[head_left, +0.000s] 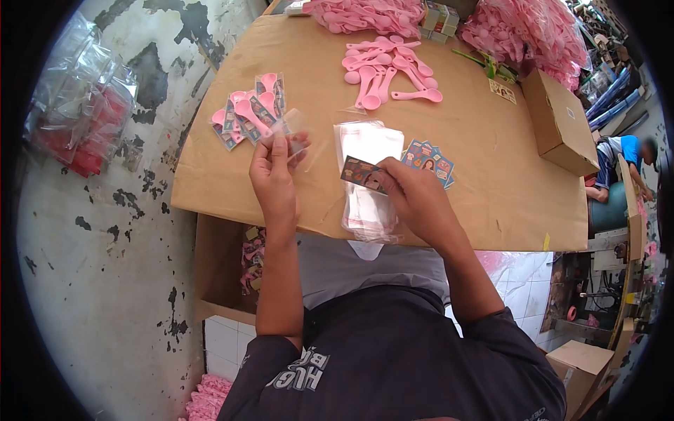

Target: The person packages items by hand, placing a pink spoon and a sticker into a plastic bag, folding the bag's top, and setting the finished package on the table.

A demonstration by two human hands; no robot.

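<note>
My left hand (276,172) is closed on a clear plastic bag (293,125), pinched between thumb and fingers. Between the thumb and fingers of my right hand (423,201) is a dark printed card (360,175). That card hangs over a stack of clear plastic bags (368,144). Beside the right hand lies a small pile of printed cards (437,163), partly hidden by it. Just beyond my left hand, several pink spoons (246,111) lie with printed cards in clear bags. Farther back is a loose heap of pink spoons (382,69).
Brown paper or board covers the table (484,210). A cardboard box (559,121) stands at its right edge, near big bags of pink spoons (523,31). Plastic packs (84,105) hang on the left wall. Below the table is an open carton (225,256). Another person (625,158) sits at far right.
</note>
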